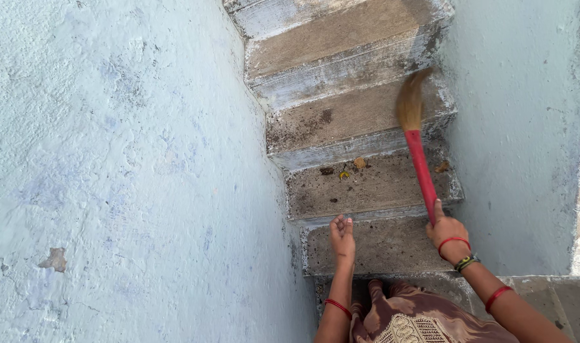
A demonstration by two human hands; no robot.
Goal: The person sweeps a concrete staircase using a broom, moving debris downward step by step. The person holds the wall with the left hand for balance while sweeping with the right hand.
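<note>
My right hand (446,230) grips the red handle of a broom (420,162). Its straw-coloured bristles reach down to a step two below the one nearest me, close to the right wall. My left hand (342,234) hangs free over the nearest step (379,248), fingers loosely curled, holding nothing. Red bangles circle both wrists. Dirt, dry leaves and small scraps (356,166) lie on the step below my hands, and dark dust covers the step under the bristles. My brown patterned dress (410,317) shows at the bottom edge.
A narrow concrete staircase (340,76) descends between two pale blue plastered walls, the left wall (125,171) very close and the right wall (518,127) beside the broom. A concrete ledge (556,298) lies at the lower right.
</note>
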